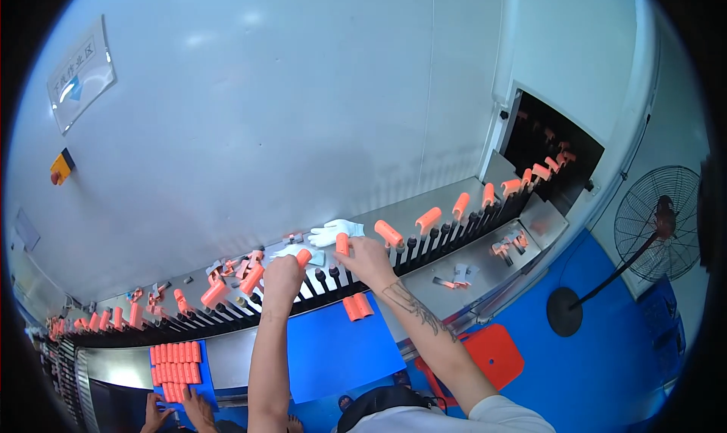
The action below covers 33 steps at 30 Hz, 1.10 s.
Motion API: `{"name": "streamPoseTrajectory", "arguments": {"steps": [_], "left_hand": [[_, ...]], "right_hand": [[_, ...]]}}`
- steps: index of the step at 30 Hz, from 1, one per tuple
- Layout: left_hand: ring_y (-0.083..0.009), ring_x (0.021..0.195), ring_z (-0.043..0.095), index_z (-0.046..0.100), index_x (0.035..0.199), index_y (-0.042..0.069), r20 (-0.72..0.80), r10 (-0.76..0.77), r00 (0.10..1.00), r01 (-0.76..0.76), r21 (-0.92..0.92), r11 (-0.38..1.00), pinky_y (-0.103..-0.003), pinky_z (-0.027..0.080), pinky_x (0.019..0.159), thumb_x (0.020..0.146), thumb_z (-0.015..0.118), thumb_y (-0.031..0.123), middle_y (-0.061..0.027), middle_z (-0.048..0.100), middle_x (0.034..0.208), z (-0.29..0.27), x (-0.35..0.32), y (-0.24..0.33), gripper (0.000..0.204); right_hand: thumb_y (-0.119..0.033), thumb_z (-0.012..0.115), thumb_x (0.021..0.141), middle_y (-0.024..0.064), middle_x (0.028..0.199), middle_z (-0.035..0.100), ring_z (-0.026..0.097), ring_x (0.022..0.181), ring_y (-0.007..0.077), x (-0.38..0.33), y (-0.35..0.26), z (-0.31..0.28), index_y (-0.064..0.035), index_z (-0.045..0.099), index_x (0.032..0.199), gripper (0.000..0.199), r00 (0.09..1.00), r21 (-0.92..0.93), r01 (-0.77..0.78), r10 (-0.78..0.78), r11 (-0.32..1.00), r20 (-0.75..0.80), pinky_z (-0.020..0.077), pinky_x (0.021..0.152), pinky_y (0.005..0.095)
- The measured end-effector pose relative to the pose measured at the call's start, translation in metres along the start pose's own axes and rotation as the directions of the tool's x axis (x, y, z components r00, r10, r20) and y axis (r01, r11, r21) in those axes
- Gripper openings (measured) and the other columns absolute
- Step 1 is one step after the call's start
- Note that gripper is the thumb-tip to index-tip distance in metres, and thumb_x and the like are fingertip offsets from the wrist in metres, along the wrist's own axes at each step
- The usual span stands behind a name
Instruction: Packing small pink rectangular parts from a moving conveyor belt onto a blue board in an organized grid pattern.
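My left hand (282, 279) is closed on an orange curved plastic shell (304, 257), whose end sticks out past the fingers. A short way to the right, my right hand (366, 260) pinches another orange shell (342, 244), held upright. Both hands are above a row of black pegs (321, 277); several pegs between and below them carry no shell. Two orange shells (357, 306) lie side by side on a blue sheet (333, 357) below my right hand. White gloves (335, 232) rest on the metal ledge just behind the hands.
More shells (428, 219) sit on pegs running into a dark wall opening (553, 145). At lower left, another person's hands (198, 410) touch stacked orange shells (176, 363). Small scraps (459, 275) lie in the metal trough. A red stool (492, 357) and standing fan (657, 217) are at right.
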<state>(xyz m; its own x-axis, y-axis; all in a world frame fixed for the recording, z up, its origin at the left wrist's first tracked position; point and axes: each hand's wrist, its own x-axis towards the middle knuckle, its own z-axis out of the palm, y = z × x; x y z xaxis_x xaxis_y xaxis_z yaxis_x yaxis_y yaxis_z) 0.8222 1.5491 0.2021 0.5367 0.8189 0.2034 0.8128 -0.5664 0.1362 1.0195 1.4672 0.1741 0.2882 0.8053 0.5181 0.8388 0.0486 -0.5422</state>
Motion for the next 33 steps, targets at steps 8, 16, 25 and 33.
{"name": "streamPoseTrajectory", "arguments": {"steps": [8,16,25,33], "left_hand": [[-0.0346,0.071,0.069,0.072,0.077,0.000,-0.172,-0.023,0.985,0.031,0.041,0.999,-0.044,0.056,0.068,0.077,0.074,0.021,-0.0174,0.069,0.072,0.004,-0.024,-0.072,0.021],[-0.0174,0.067,0.065,0.071,0.108,0.000,-0.160,-0.283,0.946,0.101,-0.684,0.723,-0.031,0.051,0.063,0.084,0.076,0.016,-0.0108,0.072,0.083,0.048,-0.171,-0.102,0.030],[-0.0369,0.119,0.055,0.067,0.118,0.008,-0.094,0.144,0.985,-0.163,-0.248,0.955,-0.045,0.042,0.104,0.082,0.067,0.006,-0.0189,0.057,0.131,0.156,-0.170,-0.046,0.037],[-0.0394,0.118,0.057,0.059,0.127,-0.001,0.085,-0.138,0.987,0.158,-0.707,0.690,-0.043,0.046,0.101,0.086,0.072,0.021,-0.0220,0.053,0.134,0.189,-0.184,-0.018,0.048]], "right_hand": [[-0.021,0.073,0.074,0.0196,0.079,0.070,0.069,0.076,0.0355,0.017,-0.059,0.057,0.0023,0.068,0.077,0.024,0.981,-0.126,0.104,-0.081,0.987,0.176,0.0546,0.071,0.0476],[-0.020,0.070,0.089,0.0149,0.099,0.073,0.071,0.092,0.0180,-0.078,-0.034,0.006,-0.0044,0.069,0.115,0.031,0.969,0.483,-0.244,0.192,0.841,0.156,0.0542,0.078,0.0350],[-0.010,0.067,0.086,0.0161,0.118,0.063,0.063,0.107,0.0337,-0.227,-0.007,0.100,-0.0030,0.064,0.118,0.033,0.985,0.091,-0.090,0.075,0.992,0.154,0.0533,0.089,0.0416],[-0.012,0.067,0.085,0.0121,0.124,0.061,0.058,0.114,0.0313,-0.221,0.023,0.098,-0.0040,0.066,0.114,0.030,0.963,0.056,0.035,-0.049,0.998,0.265,0.0508,0.092,0.0426]]}}
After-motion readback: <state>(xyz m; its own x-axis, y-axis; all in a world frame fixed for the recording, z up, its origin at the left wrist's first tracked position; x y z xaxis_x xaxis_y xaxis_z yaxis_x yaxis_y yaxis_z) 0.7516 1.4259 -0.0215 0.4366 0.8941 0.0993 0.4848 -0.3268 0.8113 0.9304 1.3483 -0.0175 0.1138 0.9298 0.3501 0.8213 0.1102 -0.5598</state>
